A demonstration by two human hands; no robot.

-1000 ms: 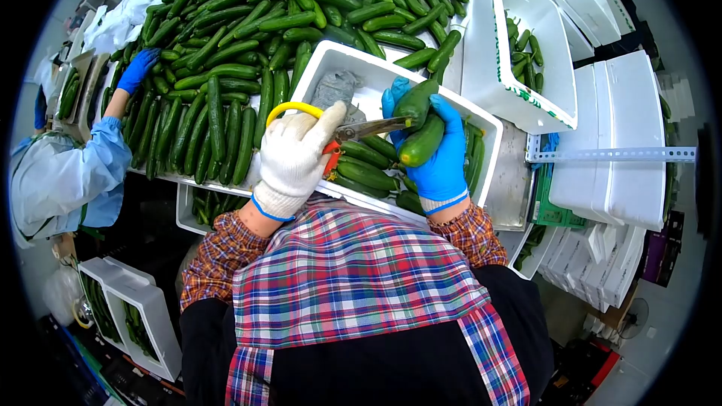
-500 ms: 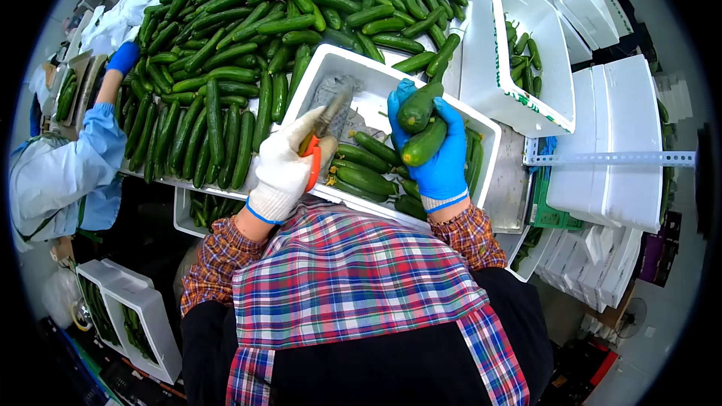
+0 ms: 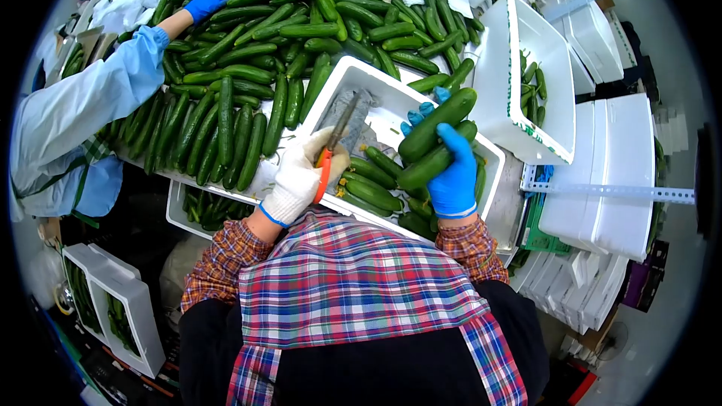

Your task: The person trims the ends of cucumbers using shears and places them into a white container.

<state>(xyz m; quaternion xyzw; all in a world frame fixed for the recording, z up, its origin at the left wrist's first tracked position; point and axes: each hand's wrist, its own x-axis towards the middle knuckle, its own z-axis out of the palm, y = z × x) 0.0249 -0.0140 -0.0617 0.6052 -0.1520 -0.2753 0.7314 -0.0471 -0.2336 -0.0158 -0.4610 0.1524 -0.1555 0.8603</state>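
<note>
My left hand (image 3: 295,180), in a white knit glove, is closed on orange-handled scissors (image 3: 340,129) whose blades point up over the box. In its blue glove, my right hand (image 3: 453,184) grips two cucumbers (image 3: 440,126) side by side, both lying slantwise. Beneath both hands is a white foam box (image 3: 347,67) with several cucumbers (image 3: 371,192) inside and a grey wrapped bundle (image 3: 347,112) at its left end.
A big heap of cucumbers (image 3: 248,67) covers the table beyond the box. Another person's blue-gloved hand (image 3: 208,3) reaches into it from the left. A white foam box (image 3: 545,37) holding cucumbers stands at right, near a perforated metal bar (image 3: 617,192).
The scissors have swung away from the cucumbers and now point up. The two held cucumbers have turned from end-on to slantwise. The co-worker's hand has moved right onto the heap. The view has shifted slightly.
</note>
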